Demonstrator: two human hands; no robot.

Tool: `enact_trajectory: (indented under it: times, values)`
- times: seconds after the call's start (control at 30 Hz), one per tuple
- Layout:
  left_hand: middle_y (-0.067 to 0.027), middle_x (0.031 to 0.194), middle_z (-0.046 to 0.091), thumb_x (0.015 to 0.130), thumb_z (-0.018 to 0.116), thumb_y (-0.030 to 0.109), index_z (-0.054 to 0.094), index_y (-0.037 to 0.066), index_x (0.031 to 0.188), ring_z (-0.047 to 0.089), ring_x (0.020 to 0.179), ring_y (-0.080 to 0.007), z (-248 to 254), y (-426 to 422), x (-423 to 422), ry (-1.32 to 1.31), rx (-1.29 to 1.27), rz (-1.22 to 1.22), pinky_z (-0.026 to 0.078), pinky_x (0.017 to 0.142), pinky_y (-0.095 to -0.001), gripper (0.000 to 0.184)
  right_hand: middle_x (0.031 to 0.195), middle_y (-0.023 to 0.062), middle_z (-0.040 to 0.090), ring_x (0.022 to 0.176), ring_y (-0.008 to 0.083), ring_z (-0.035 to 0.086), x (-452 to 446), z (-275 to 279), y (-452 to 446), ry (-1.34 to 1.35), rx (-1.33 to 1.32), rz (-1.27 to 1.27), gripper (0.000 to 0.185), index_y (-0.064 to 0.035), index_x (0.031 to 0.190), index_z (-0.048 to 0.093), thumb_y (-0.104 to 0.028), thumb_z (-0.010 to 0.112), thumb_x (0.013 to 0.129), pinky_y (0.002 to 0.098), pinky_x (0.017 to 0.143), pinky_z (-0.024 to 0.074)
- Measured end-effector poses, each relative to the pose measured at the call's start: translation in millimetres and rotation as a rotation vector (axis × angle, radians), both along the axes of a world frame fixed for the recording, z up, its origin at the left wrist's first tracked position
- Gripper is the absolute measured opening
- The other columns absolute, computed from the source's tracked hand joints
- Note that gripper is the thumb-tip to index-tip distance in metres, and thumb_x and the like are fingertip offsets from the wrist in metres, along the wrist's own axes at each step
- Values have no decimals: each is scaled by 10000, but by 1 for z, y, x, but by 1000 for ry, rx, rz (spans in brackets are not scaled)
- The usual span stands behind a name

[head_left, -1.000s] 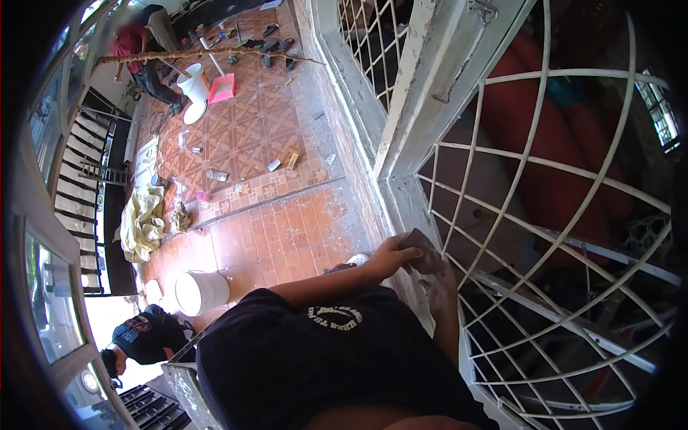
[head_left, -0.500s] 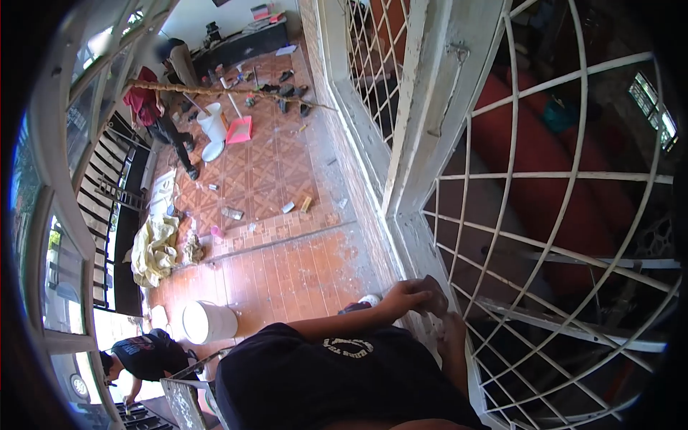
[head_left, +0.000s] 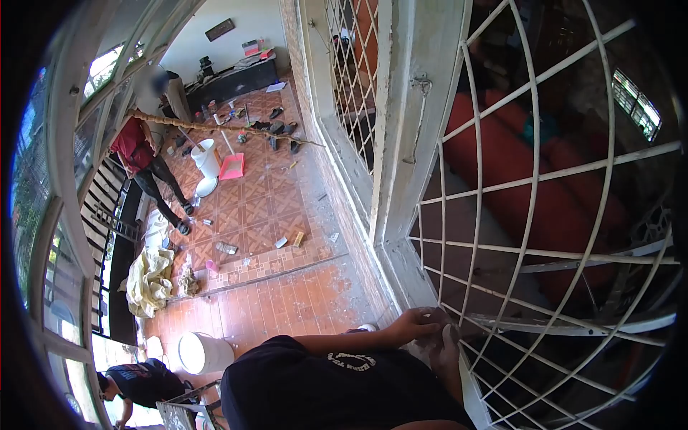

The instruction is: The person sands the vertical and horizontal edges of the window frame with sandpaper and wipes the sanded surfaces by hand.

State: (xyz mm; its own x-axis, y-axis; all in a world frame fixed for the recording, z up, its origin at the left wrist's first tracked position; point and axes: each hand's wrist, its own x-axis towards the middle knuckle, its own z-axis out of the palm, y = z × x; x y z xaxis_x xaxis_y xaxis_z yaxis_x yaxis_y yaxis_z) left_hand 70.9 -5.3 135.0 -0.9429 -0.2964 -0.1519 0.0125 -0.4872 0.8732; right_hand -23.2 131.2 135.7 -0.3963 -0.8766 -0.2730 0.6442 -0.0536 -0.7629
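My left hand (head_left: 418, 325) reaches across from the left, its fingers bent and closed beside the white window frame (head_left: 410, 276). Something small and brownish seems to be at its fingertips, too unclear to name. Close against it, my right hand (head_left: 447, 352) points upward with pale, dusty-looking fingers curled together. The two hands meet at the lower end of the frame, next to the white metal window grille (head_left: 534, 251). What lies between the fingers is hidden.
Below are a white bucket (head_left: 206, 353), a crumpled cream cloth (head_left: 149, 283) and a red dustpan (head_left: 232, 167) near another bucket (head_left: 206, 159). One person (head_left: 147, 380) bends at lower left; another in a red shirt (head_left: 134, 145) stands farther off. A third person (head_left: 175, 97) is at the back.
The view has shifted, so the grille and room sit differently. My hands have come closer together, and the brown piece seen in my left hand shows less. The red-shirted person stands more upright.
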Motion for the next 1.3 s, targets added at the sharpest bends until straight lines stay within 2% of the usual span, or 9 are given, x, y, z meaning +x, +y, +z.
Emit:
enact_trajectory:
  times: [0.13, 0.17, 0.23, 0.3, 0.47, 0.87, 0.97, 1.13, 1.3]
  values:
    - [-153, 1171, 678, 961, 639, 122, 508, -26, 1357, 655, 1030, -195, -9, 4, -2, 61, -28, 58, 552, 862, -302, 443, 1298, 173, 589, 1164, 253, 604, -3, 9, -3, 335, 105, -162, 413, 37, 1353, 513, -222, 518, 1032, 331, 978, 500]
    - [-131, 1204, 662, 967, 637, 123, 533, -16, 1335, 640, 1073, -189, -9, 2, -2, 45, -47, 47, 527, 925, -315, 407, 1298, 173, 589, 1164, 253, 604, -5, 5, -3, 334, 108, -156, 413, 37, 1353, 513, -222, 518, 1032, 331, 978, 500]
    - [-109, 1236, 645, 973, 635, 124, 559, -6, 1312, 625, 1117, -184, -7, -2, -3, 28, -60, 49, 502, 988, -329, 371, 1219, 150, 607, 1054, 232, 654, -9, -5, -6, 335, 112, -219, 334, 19, 1313, 519, -136, 508, 1017, 324, 839, 581]
    - [-96, 1208, 659, 965, 631, 105, 589, -5, 1279, 624, 1103, -172, -7, -4, -4, 62, -259, 84, 508, 979, -329, 335, 1203, 157, 612, 1005, 236, 672, -16, -8, -3, 343, 124, -180, 327, 20, 1303, 525, -137, 509, 1016, 331, 794, 597]
    - [-88, 1170, 673, 944, 636, 99, 646, 6, 1219, 627, 1077, -177, -4, -3, 3, -29, -200, 134, 509, 961, -333, 290, 1180, 172, 623, 914, 256, 710, -19, 18, 2, 204, 171, -55, 339, 21, 1319, 506, -131, 501, 1017, 355, 701, 622]
    - [-97, 1172, 682, 928, 665, 98, 626, -9, 1256, 628, 1096, -179, 1, -5, 14, -6, -263, 138, 492, 991, -331, 347, 1337, 207, 531, 1120, 291, 641, -25, 35, 10, 266, 138, 73, 500, 66, 1457, 354, -32, 483, 984, 381, 777, 646]
    - [-95, 1183, 689, 922, 670, 64, 624, -12, 1270, 630, 1102, -169, 4, -5, 17, -13, -306, 142, 487, 1014, -328, 359, 1319, 224, 529, 1078, 289, 656, -25, 28, 11, 290, 148, 77, 494, 86, 1452, 340, -74, 473, 1003, 315, 710, 628]
    - [-77, 1155, 705, 915, 670, 33, 636, 0, 1269, 656, 1059, -168, 4, -6, 21, -31, -18, 91, 513, 984, -316, 357, 1234, 197, 589, 957, 240, 683, -39, 0, 16, 468, 169, 82, 460, 88, 1410, 418, -65, 501, 985, 270, 584, 589]
    - [-86, 1129, 712, 913, 672, 32, 630, 12, 1286, 684, 992, -173, 9, -14, 26, -45, -58, 13, 563, 889, -315, 376, 1120, 163, 638, 766, 181, 668, -36, 35, 15, 428, 270, 136, 412, 76, 1360, 496, -53, 518, 969, 231, 480, 507]
